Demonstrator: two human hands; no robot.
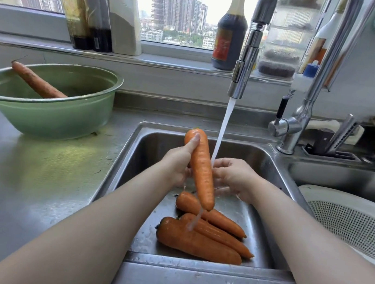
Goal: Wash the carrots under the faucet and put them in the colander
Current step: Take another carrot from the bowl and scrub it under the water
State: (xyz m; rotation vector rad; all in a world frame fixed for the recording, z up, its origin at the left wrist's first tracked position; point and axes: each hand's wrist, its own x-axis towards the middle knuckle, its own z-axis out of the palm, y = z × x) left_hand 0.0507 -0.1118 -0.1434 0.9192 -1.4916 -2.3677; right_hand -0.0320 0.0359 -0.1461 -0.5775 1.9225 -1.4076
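The left hand curls its fingers round the carrot near its thick end. The carrot's long axis is steep, tip down over the sink. The right hand, loosely cupped and holding nothing, sits just beside it under the faucet. The colander lies to the right, nearer that hand.

A wet orange carrot hangs tip-down just left of the running faucet. Three carrots lie side by side nearer, in the sink; the white colander sits right.
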